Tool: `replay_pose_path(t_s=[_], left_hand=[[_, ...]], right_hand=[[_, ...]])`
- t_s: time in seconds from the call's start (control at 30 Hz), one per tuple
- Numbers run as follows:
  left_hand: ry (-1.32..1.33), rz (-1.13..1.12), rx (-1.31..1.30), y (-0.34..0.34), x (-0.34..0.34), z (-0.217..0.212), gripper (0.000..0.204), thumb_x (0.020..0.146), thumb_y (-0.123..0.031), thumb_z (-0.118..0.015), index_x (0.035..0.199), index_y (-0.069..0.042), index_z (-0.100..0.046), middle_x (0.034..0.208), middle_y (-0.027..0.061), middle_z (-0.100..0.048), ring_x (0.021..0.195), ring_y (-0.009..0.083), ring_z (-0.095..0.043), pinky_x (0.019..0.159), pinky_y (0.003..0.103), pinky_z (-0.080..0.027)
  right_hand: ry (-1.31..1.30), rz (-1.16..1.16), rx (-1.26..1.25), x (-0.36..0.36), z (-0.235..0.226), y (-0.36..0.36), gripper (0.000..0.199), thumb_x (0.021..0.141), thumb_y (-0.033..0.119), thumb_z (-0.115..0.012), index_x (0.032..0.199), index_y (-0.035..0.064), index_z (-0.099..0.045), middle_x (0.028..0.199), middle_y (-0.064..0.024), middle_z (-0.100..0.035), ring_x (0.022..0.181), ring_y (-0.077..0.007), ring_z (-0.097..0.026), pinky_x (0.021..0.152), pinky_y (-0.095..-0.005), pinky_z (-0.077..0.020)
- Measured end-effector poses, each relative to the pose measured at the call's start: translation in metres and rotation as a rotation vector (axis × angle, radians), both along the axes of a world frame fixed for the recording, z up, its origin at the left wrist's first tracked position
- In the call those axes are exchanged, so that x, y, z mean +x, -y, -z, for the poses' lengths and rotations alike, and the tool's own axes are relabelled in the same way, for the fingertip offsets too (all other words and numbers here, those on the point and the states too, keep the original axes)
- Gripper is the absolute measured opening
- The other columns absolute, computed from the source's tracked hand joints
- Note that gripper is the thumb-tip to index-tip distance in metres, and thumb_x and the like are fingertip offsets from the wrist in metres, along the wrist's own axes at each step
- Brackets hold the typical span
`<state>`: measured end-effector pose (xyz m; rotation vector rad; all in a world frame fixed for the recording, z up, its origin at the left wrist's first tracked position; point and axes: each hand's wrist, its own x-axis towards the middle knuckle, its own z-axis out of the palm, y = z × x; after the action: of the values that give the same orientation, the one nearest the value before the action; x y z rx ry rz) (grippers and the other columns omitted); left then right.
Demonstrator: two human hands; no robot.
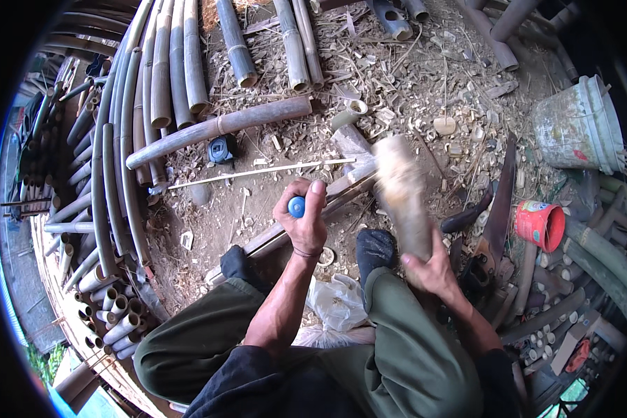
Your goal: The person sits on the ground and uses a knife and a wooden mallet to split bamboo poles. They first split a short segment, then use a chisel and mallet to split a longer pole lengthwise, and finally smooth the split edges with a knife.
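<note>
My left hand (303, 217) is wrapped round an upright chisel, whose round blue handle end (297, 206) shows beside my thumb; its blade is hidden below the fist. Under it, a long bamboo piece (275, 239) lies slantwise on the ground between my feet, its far end by a short bamboo block (353, 145). In my right hand (432, 268) is a thick wooden mallet (405, 202), blurred by motion, its pale, frayed end pointing away from me. The mallet is to the right of the chisel, apart from it.
Bamboo poles (219, 129) lie at the far left, near a blue tape measure (221, 148) and a thin strip (258, 172). Wood chips cover the ground. On the right are a handsaw (500, 202), a red pot (539, 226) and a whitish bucket (578, 129). A plastic bag (336, 301) lies between my legs.
</note>
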<state>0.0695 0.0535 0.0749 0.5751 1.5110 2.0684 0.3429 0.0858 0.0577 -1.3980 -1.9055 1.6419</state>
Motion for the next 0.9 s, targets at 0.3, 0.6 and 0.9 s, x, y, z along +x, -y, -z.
replay_pose_path(t_s=[0.3, 0.6, 0.9], left_hand=[[-0.015, 0.027, 0.054, -0.036, 0.021, 0.033, 0.023, 0.087, -0.011, -0.068, 0.069, -0.002, -0.056, 0.067, 0.0015, -0.054, 0.063, 0.0090, -0.047, 0.059, 0.025, -0.038], [-0.228, -0.049, -0.137, 0.023, 0.006, -0.020, 0.013, 0.086, -0.003, -0.062, 0.074, -0.004, -0.055, 0.074, 0.0041, -0.054, 0.064, 0.0118, -0.048, 0.064, 0.028, -0.041], [-1.337, 0.707, 0.147, 0.015, 0.119, -0.060, 0.042, 0.070, -0.030, -0.072, 0.104, -0.011, -0.057, 0.124, 0.0170, -0.048, 0.124, 0.0365, -0.044, 0.114, 0.058, -0.026]], right_hand=[[-0.204, 0.486, 0.237, -0.002, 0.013, -0.029, 0.077, 0.084, 0.029, -0.068, 0.144, -0.0008, -0.030, 0.120, -0.0172, -0.055, 0.097, -0.0279, -0.062, 0.088, -0.0401, -0.0527], [0.183, 0.162, 0.057, 0.008, 0.031, -0.013, 0.102, 0.076, 0.034, -0.078, 0.152, 0.0009, -0.018, 0.143, -0.0323, -0.039, 0.131, -0.0422, -0.044, 0.109, -0.0428, -0.0374], [-0.262, -0.176, 0.163, 0.041, 0.066, -0.021, 0.029, 0.101, 0.023, -0.046, 0.121, 0.0061, -0.058, 0.114, -0.0116, -0.060, 0.105, -0.0252, -0.059, 0.094, -0.0338, -0.0481]])
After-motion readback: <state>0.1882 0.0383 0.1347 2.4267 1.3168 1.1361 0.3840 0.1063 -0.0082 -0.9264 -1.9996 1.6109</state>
